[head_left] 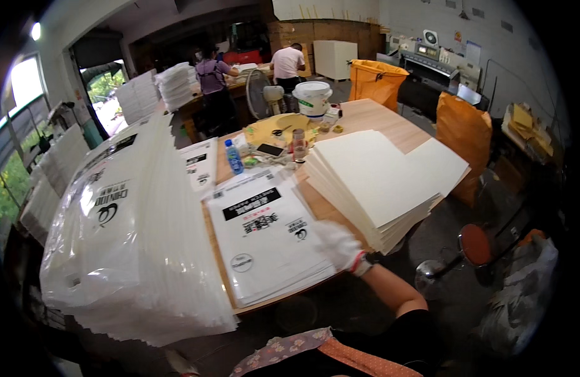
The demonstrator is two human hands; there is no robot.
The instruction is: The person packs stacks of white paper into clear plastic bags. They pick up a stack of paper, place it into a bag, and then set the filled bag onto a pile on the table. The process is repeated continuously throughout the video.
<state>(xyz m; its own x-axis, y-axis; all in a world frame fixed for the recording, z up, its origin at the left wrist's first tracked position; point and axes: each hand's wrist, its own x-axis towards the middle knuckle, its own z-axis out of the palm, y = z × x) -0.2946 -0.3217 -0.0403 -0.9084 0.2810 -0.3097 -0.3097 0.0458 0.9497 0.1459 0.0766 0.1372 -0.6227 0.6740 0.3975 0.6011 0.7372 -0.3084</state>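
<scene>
Wooden table (390,122), crowded. The right hand (339,244), in a white glove, lies palm down on the right edge of a low stack of flat plastic bags (265,242) printed in black, near the table's front edge. The fingers look loosely together, resting on the top bag; whether they pinch its edge I cannot tell. The left hand is out of sight.

Just to the right of the hand, touching the bags' corner, a thick stack of cream paper sheets (371,182) sits at an angle, fanned a little at the side (a second, thinner stack pokes out behind it).

To the left, a tall heap of the same plastic bags (123,232) overhangs the table's edge.

Farther back on the table: a small bottle with a blue cap (234,157), a phone (270,149), a white bucket (312,98), a yellow cloth with scissors on it.

Beyond the table, a fan (260,93), two orange sacks (376,80), and two people (252,66) standing at another bench. A red stool (476,245) stands low on the right.
</scene>
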